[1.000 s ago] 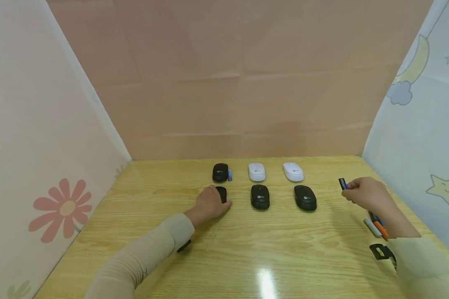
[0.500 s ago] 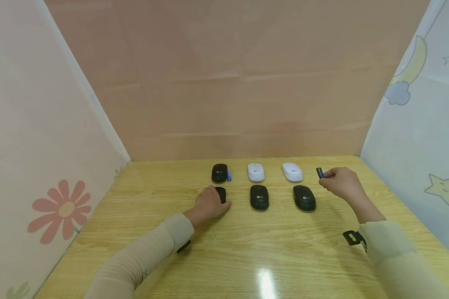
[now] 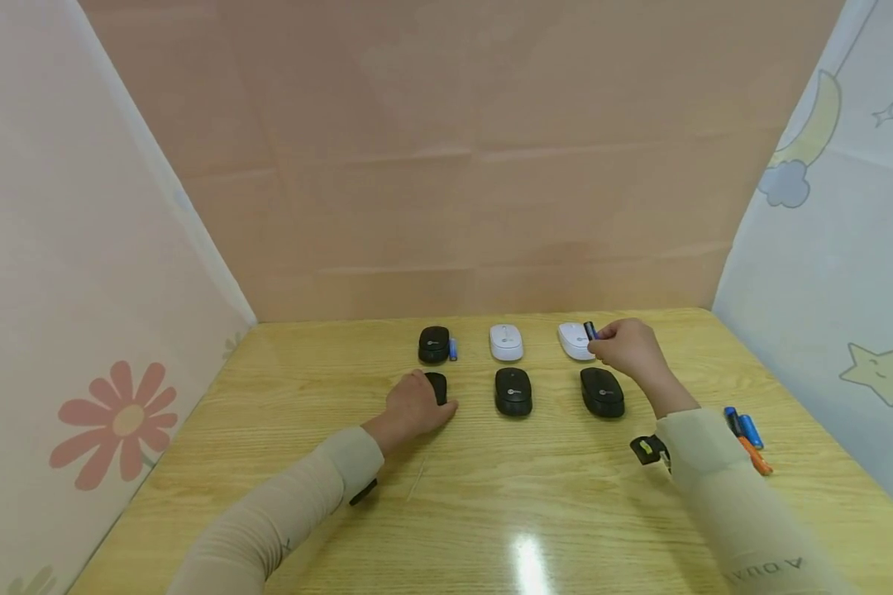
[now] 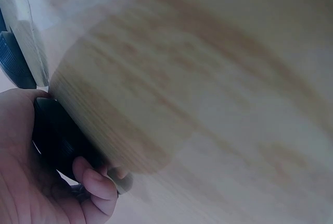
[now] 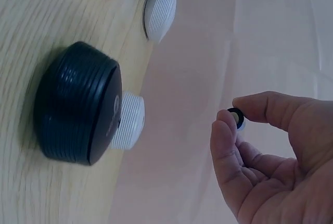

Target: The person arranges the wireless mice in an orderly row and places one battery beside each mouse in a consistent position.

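My left hand [image 3: 414, 404] grips a black computer mouse [image 3: 436, 387] on the table; in the left wrist view, thumb and fingers wrap the mouse [image 4: 60, 135] at its sides. Between thumb and fingertips my right hand [image 3: 631, 347] pinches a dark-and-blue battery [image 3: 591, 331], raised above the table. From the head it overlaps a white mouse [image 3: 575, 340] at the back right. The right wrist view shows the battery [image 5: 237, 117] end-on. Beneath that hand lies another black mouse [image 3: 602, 392].
More mice stand in two rows: a black mouse [image 3: 434, 344] with a blue battery [image 3: 453, 349] beside it, a white mouse [image 3: 506, 342] and a black mouse [image 3: 513, 392]. Blue batteries [image 3: 750, 430] and an orange battery [image 3: 755, 454] lie at the right, partly behind the sleeve.
Holding the battery, my right hand has moved left from the table's right side to near the white mouse. The left hand has stayed on its black mouse.
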